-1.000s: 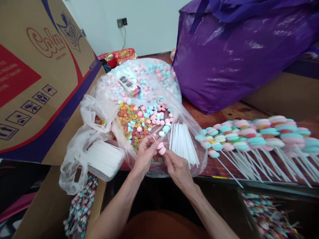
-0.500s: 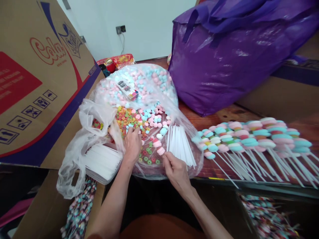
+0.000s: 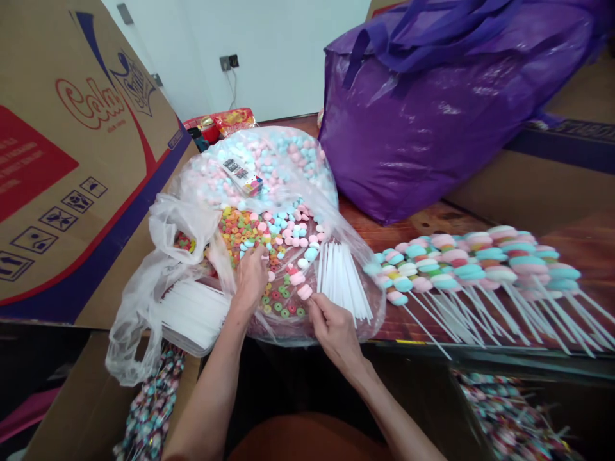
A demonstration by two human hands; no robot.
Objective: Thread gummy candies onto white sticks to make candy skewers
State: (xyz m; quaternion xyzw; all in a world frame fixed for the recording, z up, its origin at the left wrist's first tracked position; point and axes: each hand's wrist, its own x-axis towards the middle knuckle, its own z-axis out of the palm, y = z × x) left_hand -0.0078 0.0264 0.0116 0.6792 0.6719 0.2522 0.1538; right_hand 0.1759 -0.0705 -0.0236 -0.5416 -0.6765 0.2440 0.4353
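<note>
My right hand pinches a thin white stick with two pink sweets threaded on its end, held over an open clear plastic bag. My left hand reaches into that bag, its fingers curled down among small coloured ring sweets; what the fingertips grip is hidden. Loose pink and blue round sweets lie just beyond. A bundle of bare white sticks rests in the bag beside my right hand.
Several finished sweet skewers lie in a row on the wooden table at right. A big purple bag stands behind. A printed cardboard box leans at left. A packet of white sticks sits lower left. Boxes below hold more skewers.
My left hand left the stick and reached forward into the ring sweets. My right hand kept the stick with the pink sweets and shifted slightly left.
</note>
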